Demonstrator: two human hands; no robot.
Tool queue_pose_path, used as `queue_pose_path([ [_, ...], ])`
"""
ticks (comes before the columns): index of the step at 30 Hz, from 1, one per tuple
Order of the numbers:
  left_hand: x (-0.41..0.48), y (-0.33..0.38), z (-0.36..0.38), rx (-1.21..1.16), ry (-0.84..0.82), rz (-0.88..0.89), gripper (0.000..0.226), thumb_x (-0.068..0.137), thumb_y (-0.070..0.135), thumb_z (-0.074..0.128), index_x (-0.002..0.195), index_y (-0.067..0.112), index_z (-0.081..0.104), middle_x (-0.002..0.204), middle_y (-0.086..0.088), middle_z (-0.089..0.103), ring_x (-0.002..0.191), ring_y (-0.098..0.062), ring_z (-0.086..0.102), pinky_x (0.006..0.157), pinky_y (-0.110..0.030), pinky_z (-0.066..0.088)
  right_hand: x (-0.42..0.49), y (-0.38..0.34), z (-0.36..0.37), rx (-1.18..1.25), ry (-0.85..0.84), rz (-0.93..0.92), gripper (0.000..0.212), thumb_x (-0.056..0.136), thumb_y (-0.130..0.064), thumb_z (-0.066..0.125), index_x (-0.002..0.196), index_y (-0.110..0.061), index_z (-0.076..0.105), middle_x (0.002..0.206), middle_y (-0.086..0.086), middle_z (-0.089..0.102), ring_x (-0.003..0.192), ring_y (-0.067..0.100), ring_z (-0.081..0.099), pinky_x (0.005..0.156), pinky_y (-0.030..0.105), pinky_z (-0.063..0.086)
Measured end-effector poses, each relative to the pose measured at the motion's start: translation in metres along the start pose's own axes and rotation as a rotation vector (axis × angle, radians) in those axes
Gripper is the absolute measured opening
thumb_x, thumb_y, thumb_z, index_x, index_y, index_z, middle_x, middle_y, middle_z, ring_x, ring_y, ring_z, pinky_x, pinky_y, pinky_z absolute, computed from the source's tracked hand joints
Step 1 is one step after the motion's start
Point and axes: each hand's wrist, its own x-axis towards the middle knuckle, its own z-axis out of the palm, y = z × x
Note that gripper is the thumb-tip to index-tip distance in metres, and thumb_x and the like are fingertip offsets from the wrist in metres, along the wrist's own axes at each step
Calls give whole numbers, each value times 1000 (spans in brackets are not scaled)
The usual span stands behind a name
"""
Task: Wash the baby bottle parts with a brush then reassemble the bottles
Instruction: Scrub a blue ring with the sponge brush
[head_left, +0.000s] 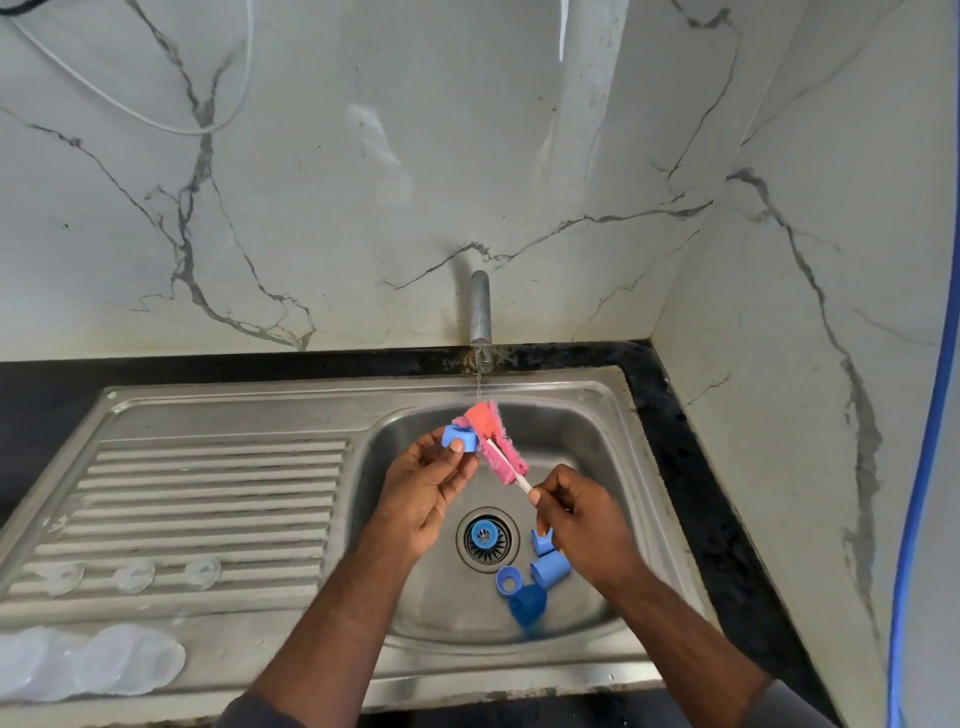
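Drainboard (208, 493) left of basin (571, 431)

A steel tap (480, 312) juts from the veined marble wall (363, 182) at twelve o'clock of the steel sink (234, 395), a white cable (192, 133) loops at ten o'clock, and a blue hose (920, 467) hangs at three o'clock.

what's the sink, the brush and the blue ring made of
Sink: likely stainless steel; brushed grey metal with soft reflections and pressed ridges.
Brush: pink sponge or foam head, ragged at the edges, on a white, probably plastic stem.
Ring: blue plastic, by its smooth, even, moulded look.
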Motion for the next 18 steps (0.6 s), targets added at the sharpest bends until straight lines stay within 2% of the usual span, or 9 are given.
queue_pose_path([
  [3, -2, 1, -2, -56, -14, 38, 38, 82, 5, 68, 120, 1, 61, 114, -22, 72, 102, -28, 73, 85, -36, 61, -2, -4, -1, 11, 2, -33, 24, 97, -18, 64, 76, -13, 53, 62, -1, 63, 52, 2, 51, 53, 21, 42],
  [7, -1, -1, -2, -108, -22, 121, 41, 75, 8, 71, 114, 6, 61, 102, -15, 75, 93, -23, 74, 75, -32, 62, -6, -9, 0, -21, 13, -88, 21, 96, -21, 67, 78, -17, 56, 65, -5, 63, 59, 7, 56, 58, 31, 49],
  [12, 0, -5, -5, -127, 5, 207, 36, 79, 7, 70, 113, 10, 59, 103, -13, 75, 95, -25, 74, 73, -32, 62, -7, -1, 0, -66, 36, -115, 20, 94, -21, 69, 78, -19, 58, 65, -10, 62, 60, 11, 58, 60, 34, 50],
  [15, 0, -6, -11, -21, 24, 256, 27, 84, 0, 69, 108, 11, 61, 102, -13, 74, 96, -27, 73, 76, -33, 62, -8, 2, 2, -101, 39, -137, 19, 94, -22, 69, 78, -21, 58, 66, -12, 63, 61, 11, 59, 61, 36, 52],
  [18, -2, -11, -13, 154, 4, 302, 23, 85, 5, 71, 106, 12, 67, 102, -11, 75, 98, -25, 72, 82, -35, 60, -6, -5, 6, -111, 54, -177, 19, 94, -25, 69, 80, -22, 58, 67, -12, 63, 61, 12, 60, 59, 35, 51],
])
